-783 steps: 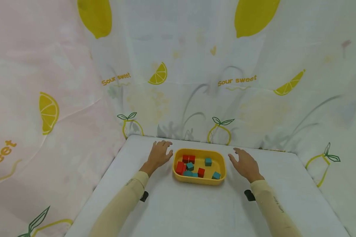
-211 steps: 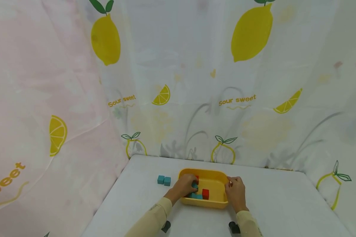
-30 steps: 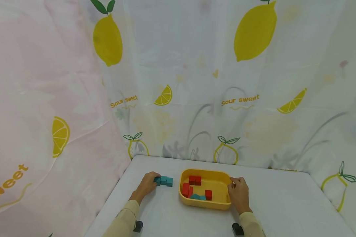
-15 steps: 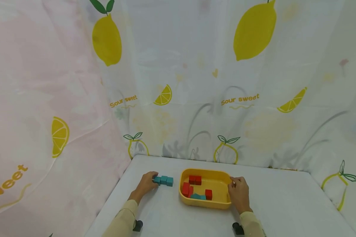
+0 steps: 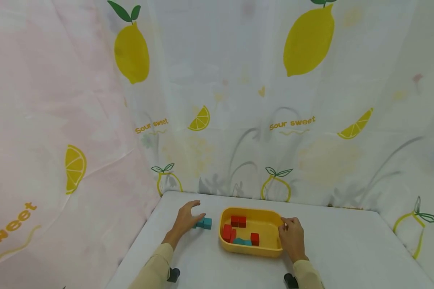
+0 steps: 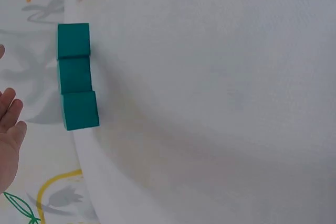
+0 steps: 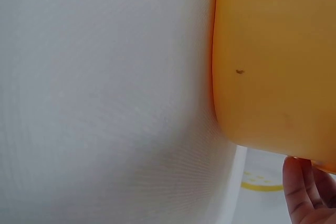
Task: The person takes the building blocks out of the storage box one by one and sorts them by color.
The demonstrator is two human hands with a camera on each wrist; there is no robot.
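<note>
Three teal cubes point(image 6: 73, 40) stand in a touching row on the white table, left of a yellow tray point(image 5: 251, 251). My left hand point(image 5: 184, 220) hovers over the row's left end, thumb and fingers spread and holding nothing. In the head view it hides part of the row; in the left wrist view the hand point(image 6: 8, 150) shows apart from the cubes. My right hand point(image 5: 292, 237) pinches the tray's right rim, its fingertips against the yellow wall point(image 7: 278, 66) in the right wrist view. Inside the tray lie several red cubes point(image 5: 254, 239) and some teal blocks point(image 5: 241, 241).
Behind the table point(image 5: 340, 249) hangs a white curtain point(image 5: 224, 152) printed with lemons, and another curtain side point(image 5: 58, 120) runs along the left. Black wrist cameras point(image 5: 173, 275) are strapped under both forearms.
Since 26 seconds ago, three teal cubes have come out of the tray onto the table. In the last half second my left hand released the leftmost cube and rose rightward; my right hand stayed.
</note>
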